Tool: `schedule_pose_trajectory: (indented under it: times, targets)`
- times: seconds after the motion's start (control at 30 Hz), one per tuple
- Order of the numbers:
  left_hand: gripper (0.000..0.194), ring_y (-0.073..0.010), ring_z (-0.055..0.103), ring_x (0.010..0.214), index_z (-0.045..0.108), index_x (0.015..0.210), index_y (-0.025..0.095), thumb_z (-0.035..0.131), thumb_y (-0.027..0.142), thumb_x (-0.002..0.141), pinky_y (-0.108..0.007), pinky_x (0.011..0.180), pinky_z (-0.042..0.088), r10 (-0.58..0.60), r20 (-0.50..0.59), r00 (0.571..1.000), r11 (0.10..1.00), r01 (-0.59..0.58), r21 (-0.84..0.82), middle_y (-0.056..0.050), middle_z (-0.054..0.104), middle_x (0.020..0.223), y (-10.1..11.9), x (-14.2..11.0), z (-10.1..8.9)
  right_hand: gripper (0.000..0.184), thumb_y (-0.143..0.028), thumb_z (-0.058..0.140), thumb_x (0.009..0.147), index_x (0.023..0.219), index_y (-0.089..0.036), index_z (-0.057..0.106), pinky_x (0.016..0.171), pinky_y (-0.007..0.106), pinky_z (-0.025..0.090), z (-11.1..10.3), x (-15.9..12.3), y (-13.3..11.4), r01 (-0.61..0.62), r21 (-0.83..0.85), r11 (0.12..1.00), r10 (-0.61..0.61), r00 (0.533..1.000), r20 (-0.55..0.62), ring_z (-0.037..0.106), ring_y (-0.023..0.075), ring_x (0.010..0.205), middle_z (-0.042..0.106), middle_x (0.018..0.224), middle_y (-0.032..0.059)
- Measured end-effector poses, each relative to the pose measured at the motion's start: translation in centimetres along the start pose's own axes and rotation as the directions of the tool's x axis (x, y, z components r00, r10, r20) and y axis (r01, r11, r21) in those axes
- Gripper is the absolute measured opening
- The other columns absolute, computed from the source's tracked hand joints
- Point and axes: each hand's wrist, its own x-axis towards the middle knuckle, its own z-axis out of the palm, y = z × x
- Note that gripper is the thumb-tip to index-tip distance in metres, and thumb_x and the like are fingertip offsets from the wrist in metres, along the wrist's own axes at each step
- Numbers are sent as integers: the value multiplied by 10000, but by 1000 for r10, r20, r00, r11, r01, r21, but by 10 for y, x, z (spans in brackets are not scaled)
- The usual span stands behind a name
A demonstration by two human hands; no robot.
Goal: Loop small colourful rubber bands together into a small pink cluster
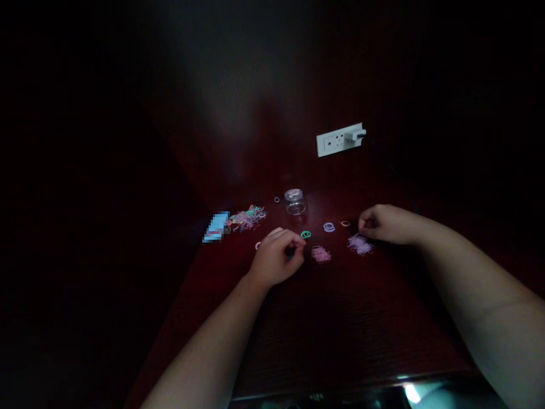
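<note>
Small thin elastic bands lie sorted by colour on a dark red wooden table. My right hand pinches at the upper edge of a pile of light purple elastic bands; a purple band seems to be at its fingertips. My left hand is curled, thumb and forefinger nearly meeting, beside a pile of pink elastic bands. Whatever it may hold is hidden. Past the hands lie green rings, purple rings and an orange ring. A pale pink ring peeks out by my left hand.
A clear lidded jar stands toward the wall, with a small dark-centred ring beside it. A mixed heap of coloured bands lies left, next to a blurred light-blue rectangle. A socket strip with a plug is on the wall.
</note>
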Motion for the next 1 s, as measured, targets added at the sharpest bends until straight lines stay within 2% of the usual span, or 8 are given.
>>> schedule_pose_trajectory:
  times: [0.5, 0.57, 0.67, 0.73, 0.8, 0.87, 0.93, 1.0]
  targets:
    - [94, -153, 576, 764, 624, 853, 201, 583, 123, 819, -281, 709, 449, 7, 10, 1000, 1000, -7, -4, -1, 647, 782, 0, -1, 1, 82, -191, 625, 695, 693, -207, 706, 587, 284, 441, 0, 0, 1, -75, -21, 997, 76, 995, 59, 647, 189, 630, 707, 669, 18]
    - [92, -156, 581, 771, 627, 862, 203, 584, 132, 823, -283, 713, 454, 2, 11, 1000, 1000, -2, 12, -3, 649, 786, -2, -2, 0, 93, -201, 619, 718, 706, -211, 710, 594, 287, 440, 0, 0, 1, -74, -28, 997, 74, 997, 6, 644, 187, 626, 709, 671, 17]
    - [91, -162, 591, 774, 635, 874, 206, 585, 148, 824, -289, 735, 470, -22, -14, 1000, 997, 23, 73, -5, 650, 788, -11, -2, -6, 110, -204, 606, 741, 729, -214, 714, 624, 290, 440, 1, 2, 1, -104, -61, 993, 94, 985, -144, 646, 189, 650, 722, 708, 27]
    - [101, -171, 607, 783, 644, 888, 207, 576, 158, 830, -303, 774, 488, -105, -81, 991, 983, 116, 145, -12, 662, 807, -25, -2, -13, 112, -198, 600, 745, 744, -215, 710, 632, 287, 436, 2, 4, 1, -141, -81, 987, 119, 966, -227, 646, 191, 665, 721, 726, 32]
    - [138, -187, 637, 831, 651, 905, 206, 531, 157, 859, -325, 839, 501, -272, -206, 940, 927, 314, 207, -28, 693, 867, -46, -4, -22, 109, -202, 596, 752, 759, -219, 703, 620, 283, 425, 3, 6, 0, -165, -76, 983, 138, 949, -285, 636, 191, 657, 711, 720, 32]
    - [212, -207, 657, 964, 643, 977, 198, 455, 141, 896, -338, 915, 501, -447, -301, 842, 832, 515, 206, -51, 716, 986, -70, -9, -30, 105, -213, 590, 767, 772, -219, 694, 606, 281, 411, 5, 7, -3, -166, -40, 985, 144, 931, -336, 621, 186, 637, 700, 711, 32]
    - [285, -211, 655, 1055, 623, 1085, 186, 417, 112, 902, -341, 971, 489, -625, -321, 712, 685, 697, 211, -72, 710, 1115, -93, -17, -35, 101, -229, 582, 784, 775, -218, 682, 590, 284, 394, 9, 8, -5, -161, 5, 987, 150, 910, -386, 600, 180, 609, 685, 689, 31]
    - [323, -226, 660, 1071, 626, 1114, 157, 419, 77, 879, -354, 990, 485, -681, -315, 661, 625, 749, 220, -107, 704, 1158, -110, -24, -37, 104, -241, 569, 795, 768, -219, 667, 574, 285, 378, 12, 9, -8, -150, 36, 988, 151, 895, -421, 584, 173, 589, 668, 664, 24]
